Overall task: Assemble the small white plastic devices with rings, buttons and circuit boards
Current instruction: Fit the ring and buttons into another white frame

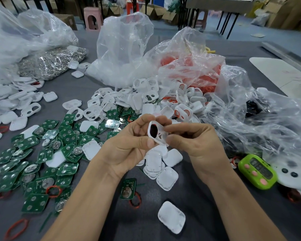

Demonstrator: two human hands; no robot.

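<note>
Shell: one white shell (pixel 159 136), held tilted at the frame's centre, above the table; it had two openings.
Button: one dark red button (pixel 153 131) sat in the shell's upper opening.
Left hand (pixel 129 146): thumb and curled fingers pinched the shell's left edge.
Right hand (pixel 198 145): fingertips were clamped on the shell's right edge.
Covers: one lone white cover (pixel 171 217) at lower centre; a small cluster lay just under the hands; the heap behind them (pixel 146 100) was too many to count.
Circuit boards: one lone green board (pixel 128 188) at lower centre; dozens (pixel 42 153) were spread at left.
Rings: several red rings lay loose, one (pixel 54 191) on the boards.
Bags: four clear plastic bags (pixel 123 49) stood across the upper frame.
Timer: one green timer (pixel 257 173) at lower right.
Surface: a grey table (pixel 198 197).
Room: cardboard boxes, black table legs and one pink stool (pixel 92 18) stood along the top edge.
</note>
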